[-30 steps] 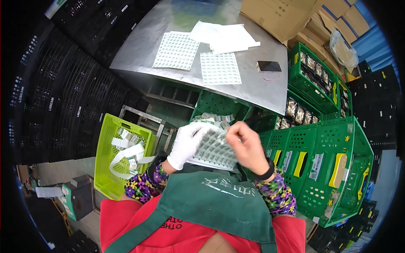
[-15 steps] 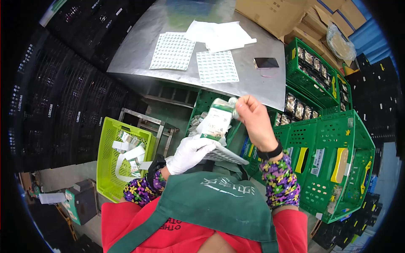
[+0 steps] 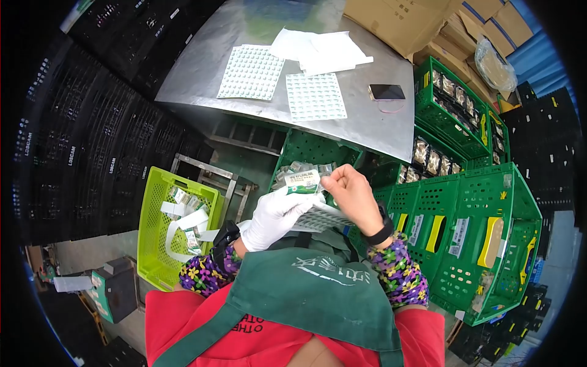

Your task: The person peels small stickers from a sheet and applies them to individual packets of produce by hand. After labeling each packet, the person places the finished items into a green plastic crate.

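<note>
In my white-gloved left hand (image 3: pixel 278 214) is a small packet (image 3: pixel 302 181) with a white and green printed label, its label side facing up. The bare right hand (image 3: pixel 351 192) is closed in a pinch at the packet's right edge; what lies between those fingertips is too small to make out. Just below both hands, a sheet of round stickers (image 3: pixel 324 218) lies tilted against my apron. Behind the packet, a green crate (image 3: pixel 315 147) holds several similar clear packets.
On the metal table (image 3: pixel 202 67) lie sticker sheets (image 3: pixel 251 72), white backing paper (image 3: pixel 324 49) and a phone (image 3: pixel 386 92). A lime basket (image 3: pixel 150 244) with packets and paper strips stands left. Green crates (image 3: pixel 446 202) stand right, a cardboard box (image 3: pixel 397 24) at the back.
The packet has been lowered and tipped flatter in my left hand. My right hand has come down and left from above, to the packet's edge.
</note>
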`<state>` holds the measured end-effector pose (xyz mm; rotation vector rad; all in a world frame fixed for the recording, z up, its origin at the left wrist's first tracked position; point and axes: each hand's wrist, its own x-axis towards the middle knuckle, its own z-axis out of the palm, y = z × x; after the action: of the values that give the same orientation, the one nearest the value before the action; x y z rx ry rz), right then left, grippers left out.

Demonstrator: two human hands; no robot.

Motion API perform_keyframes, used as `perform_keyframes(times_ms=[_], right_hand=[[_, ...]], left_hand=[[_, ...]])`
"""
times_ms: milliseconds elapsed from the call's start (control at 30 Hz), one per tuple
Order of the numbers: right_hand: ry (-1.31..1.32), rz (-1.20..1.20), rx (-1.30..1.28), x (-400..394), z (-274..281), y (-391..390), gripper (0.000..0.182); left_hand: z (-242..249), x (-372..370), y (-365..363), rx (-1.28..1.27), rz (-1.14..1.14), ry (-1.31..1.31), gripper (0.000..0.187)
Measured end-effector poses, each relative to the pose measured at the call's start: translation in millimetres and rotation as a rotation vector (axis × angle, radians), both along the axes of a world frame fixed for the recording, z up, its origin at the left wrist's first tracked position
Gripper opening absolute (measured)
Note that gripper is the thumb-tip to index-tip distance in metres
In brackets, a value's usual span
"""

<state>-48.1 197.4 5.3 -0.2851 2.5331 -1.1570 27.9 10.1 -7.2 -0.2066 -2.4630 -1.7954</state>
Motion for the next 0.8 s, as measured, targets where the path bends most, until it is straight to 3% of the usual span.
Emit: perform_keyframes(times_ms=[67, 100, 200, 333, 400, 467, 567, 667, 767, 800], right_hand=[[-0.384, 0.004, -0.525, -3.0, -5.3, 6.5, 0.034], [-0.465, 0.045, -0.498, -1.7, 1.2, 6.0, 0.032], [-0.371, 0.059, -0.67, 4.1, -0.6, -10.2, 0.026], [-0.221, -0.224, -0.878, -26.1, 10.7, -6.3, 0.016], [-0.22, -0.207, -0.82, -26.8, 12.4, -3.2, 0.016], [-0.246, -0.349, -0.696, -16.3, 16.0, -5.9, 0.015], [-0.177, -0.208, -0.771, -0.5, -1.3, -9.9, 0.022], [-0.133, -0.175, -0.795, 12.2, -6.9, -25.4, 0.024], [-0.068, -0.078, -0.446, 18.9, 2.5, -32.8, 0.02], [-0.068, -0.08, -0.445, 17.7, 1.0, -31.4, 0.02]], left_hand=[[5.2, -0.7, -0.3, -0.024, -0.035, 0.078, 0.018], [2.5, 0.3, -0.5, -0.024, -0.032, 0.077, 0.018], [-3.0, 1.9, -0.2, -0.134, -0.155, 0.084, 0.017], [-9.3, 12.5, 2.9, -0.288, -0.167, -0.041, 0.016], [-16.0, 15.3, 2.5, -0.097, -0.152, -0.132, 0.015], [-12.4, 14.5, 5.9, 0.016, -0.073, -0.141, 0.014], [-11.2, 8.4, 4.6, -0.028, 0.034, 0.05, 0.015], [-13.9, 6.9, 4.5, -0.128, 0.044, 0.077, 0.016], [-6.3, 7.0, 7.4, -0.255, 0.039, 0.187, 0.018], [-8.4, 7.3, 6.9, -0.254, 0.037, 0.188, 0.018]])
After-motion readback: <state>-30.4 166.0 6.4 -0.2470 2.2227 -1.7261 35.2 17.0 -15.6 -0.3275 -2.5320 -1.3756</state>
